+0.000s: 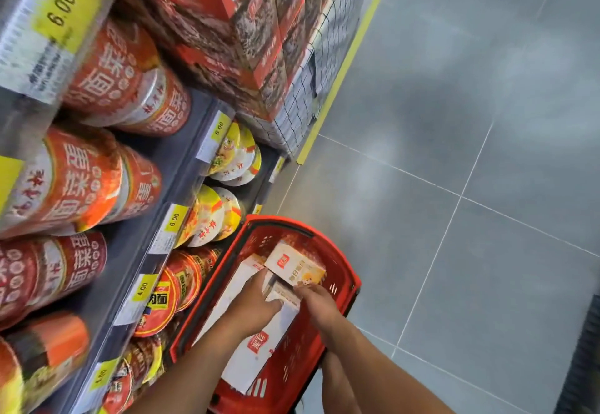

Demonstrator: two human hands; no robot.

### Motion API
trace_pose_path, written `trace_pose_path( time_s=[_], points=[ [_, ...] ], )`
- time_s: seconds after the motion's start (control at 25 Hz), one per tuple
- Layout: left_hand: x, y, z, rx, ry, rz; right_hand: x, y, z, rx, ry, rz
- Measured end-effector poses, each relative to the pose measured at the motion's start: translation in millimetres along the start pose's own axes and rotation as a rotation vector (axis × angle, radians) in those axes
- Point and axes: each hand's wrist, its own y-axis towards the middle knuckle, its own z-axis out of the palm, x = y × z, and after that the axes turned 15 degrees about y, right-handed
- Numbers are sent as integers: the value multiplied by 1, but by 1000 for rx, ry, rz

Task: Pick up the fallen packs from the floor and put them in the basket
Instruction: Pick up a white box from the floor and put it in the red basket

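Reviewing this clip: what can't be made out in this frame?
- Head view: middle pack partly covered by left hand and right hand.
- Basket: near end cut off by the bottom edge and arms.
- Shelf cups: print blurred.
- Floor: any remaining packs outside frame.

A single view, from a camera worn on the person's head, looks steeply down and a little forward at the red basket (337, 270), which sits low in the middle of the frame. The picture is rolled, so the floor tiles (487, 186) beyond and to the right of the basket run slantwise. The shelves (181, 166) of noodle cups rise close by on the basket's left, blurred at the near edge. Both forearms enter from the bottom edge toward the basket, near the lens. The wide angle bends lines at the frame's borders.
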Motion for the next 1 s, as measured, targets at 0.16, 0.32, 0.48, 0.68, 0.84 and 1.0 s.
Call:
trace_pose_path(
  time_s=[0.16, 0.32, 0.48, 0.68, 0.84, 1.0],
  points=[
    [5, -28, -3, -35, 168, 81, 2, -25, -5, -3, -186, -64],
    [8, -66, -12, -94, 360, 134, 10, -66, -9, -26, -462, -278],
    [5, -127, -24, -181, 496, 210, 19, -132, -20, -121, -702, -506],
    [13, -213, -32, -304, 627, 334, 6, -233, -27, -197, -993, -639],
    [39, -290, -26, -484, 680, 391, -23, -313, -19, -279, -1247, -840],
    [70, -339, -31, -617, 701, 384, -48, -366, 3, -302, -1348, -940]
  ],
)
